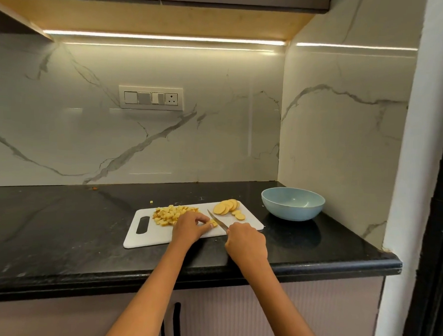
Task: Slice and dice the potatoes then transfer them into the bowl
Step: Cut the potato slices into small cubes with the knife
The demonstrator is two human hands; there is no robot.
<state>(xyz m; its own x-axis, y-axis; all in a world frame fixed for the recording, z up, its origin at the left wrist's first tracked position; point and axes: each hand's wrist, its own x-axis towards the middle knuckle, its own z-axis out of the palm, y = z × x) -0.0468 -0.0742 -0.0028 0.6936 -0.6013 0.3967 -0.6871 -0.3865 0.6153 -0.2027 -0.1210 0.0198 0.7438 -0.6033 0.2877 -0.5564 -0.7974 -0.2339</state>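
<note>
White board point(160, 235) mid-desk: dice point(170, 214) at its left, slices point(227, 207) at far right corner. Left hand point(189, 226) pinches a piece point(213, 223); right hand point(246, 239) grips knife point(216, 219). Keep fingertips tucked back, cut straight down. Bowl point(292, 203) empty, right of board.

Cutting board point(160, 235) on counter point(57, 236); diced pieces point(171, 214) left, slices point(227, 206) right; bowl point(293, 203) right of board.
</note>
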